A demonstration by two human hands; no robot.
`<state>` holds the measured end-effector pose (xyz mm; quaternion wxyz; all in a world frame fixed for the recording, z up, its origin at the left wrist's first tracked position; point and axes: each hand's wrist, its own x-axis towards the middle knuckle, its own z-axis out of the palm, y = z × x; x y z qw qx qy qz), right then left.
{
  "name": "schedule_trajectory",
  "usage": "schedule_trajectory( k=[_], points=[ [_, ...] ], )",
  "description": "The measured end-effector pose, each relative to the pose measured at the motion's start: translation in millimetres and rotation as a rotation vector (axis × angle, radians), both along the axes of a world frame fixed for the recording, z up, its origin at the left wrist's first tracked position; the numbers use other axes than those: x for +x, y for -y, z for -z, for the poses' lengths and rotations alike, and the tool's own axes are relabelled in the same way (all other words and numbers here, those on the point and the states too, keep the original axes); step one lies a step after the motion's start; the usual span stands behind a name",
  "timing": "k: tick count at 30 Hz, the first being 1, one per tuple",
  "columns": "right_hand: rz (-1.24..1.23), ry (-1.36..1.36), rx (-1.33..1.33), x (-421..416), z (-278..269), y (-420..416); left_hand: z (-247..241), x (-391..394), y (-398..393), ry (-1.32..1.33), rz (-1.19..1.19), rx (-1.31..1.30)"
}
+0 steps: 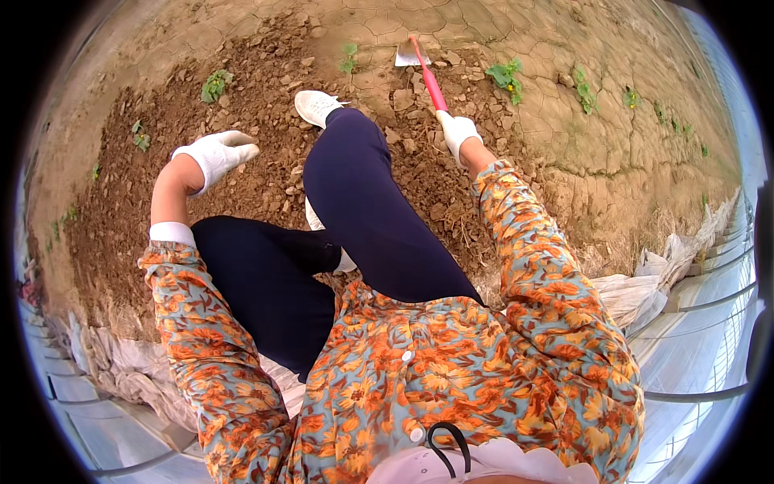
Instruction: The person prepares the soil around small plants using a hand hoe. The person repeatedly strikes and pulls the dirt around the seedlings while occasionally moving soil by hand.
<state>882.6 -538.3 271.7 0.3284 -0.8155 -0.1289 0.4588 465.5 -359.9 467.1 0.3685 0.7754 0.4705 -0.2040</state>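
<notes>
Gloved in white, my right hand [458, 134] grips the red handle of a short hand hoe [433, 85]. The hoe's flat metal blade rests at or just above the soil, where broken clods meet cracked ground; whether it touches is hard to tell. My left hand [219, 156], also in a white glove, is held out over the loosened soil [260, 181] with nothing in it, thumb and fingers apart. A small leafy plant [348, 58] grows left of the blade, and another plant with yellow flowers [507, 78] stands to its right.
My white shoe [315, 107] is planted on the clods between my hands. More seedlings [216, 86] stand at the left, and others [585, 92] line the cracked, unbroken soil [604, 151] at the right. Crumpled plastic sheeting [659, 266] edges the bed beside the greenhouse wall [701, 351].
</notes>
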Motion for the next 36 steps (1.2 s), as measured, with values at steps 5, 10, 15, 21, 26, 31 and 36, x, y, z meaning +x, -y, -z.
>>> schedule_trajectory(
  k=[5,10,15,21,26,31,36],
  points=[
    [-0.111,0.44,0.074,3,23,-105,-2,-2,-2,0.024,-0.003,0.037],
    [-0.27,0.267,-0.254,-40,100,-88,-9,9,-5,0.004,-0.029,-0.037],
    [-0.197,0.13,-0.179,-39,116,-58,-6,12,-5,0.008,-0.068,-0.042],
    [0.025,-0.029,-0.107,-49,88,-82,-8,9,-3,0.068,-0.057,-0.02],
    [-0.213,0.159,-0.173,-80,112,-20,-18,14,-4,0.024,-0.052,-0.022],
    [-0.336,0.108,-0.235,-108,98,64,-18,9,2,0.093,-0.017,0.015],
    [-0.398,0.118,-0.229,-99,69,138,-5,-8,-4,0.086,-0.031,-0.03]
  ],
)
